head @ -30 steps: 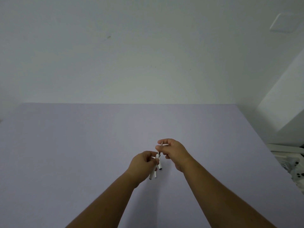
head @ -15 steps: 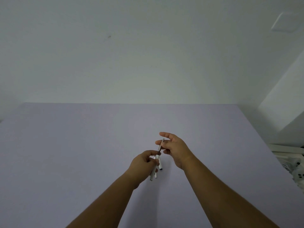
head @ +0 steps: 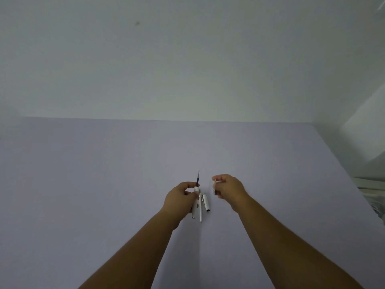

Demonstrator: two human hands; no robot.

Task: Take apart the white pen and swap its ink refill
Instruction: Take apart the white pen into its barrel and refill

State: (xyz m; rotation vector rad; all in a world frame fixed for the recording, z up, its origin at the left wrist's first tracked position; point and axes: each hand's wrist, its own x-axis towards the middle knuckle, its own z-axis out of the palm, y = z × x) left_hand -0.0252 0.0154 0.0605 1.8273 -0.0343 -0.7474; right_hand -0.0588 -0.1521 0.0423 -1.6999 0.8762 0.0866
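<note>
My left hand point(head: 180, 198) grips the white pen barrel point(head: 195, 209), which slants down toward me. A dark ink refill point(head: 198, 178) sticks up out of the barrel's top end. My right hand point(head: 229, 187) is a short way to the right and pinches a small white front piece of the pen point(head: 215, 187). On the lavender table point(head: 104, 174) between my hands lie the white pen cap point(head: 205, 202) and a thin white spare refill point(head: 200, 209).
A plain pale wall stands behind the table. The table's right edge runs diagonally at the right, with white objects point(head: 373, 197) beyond it on a lower level.
My hands have moved apart. The right hand has pulled the front piece off the pen, and the refill tip now stands bare above the barrel in my left hand.
</note>
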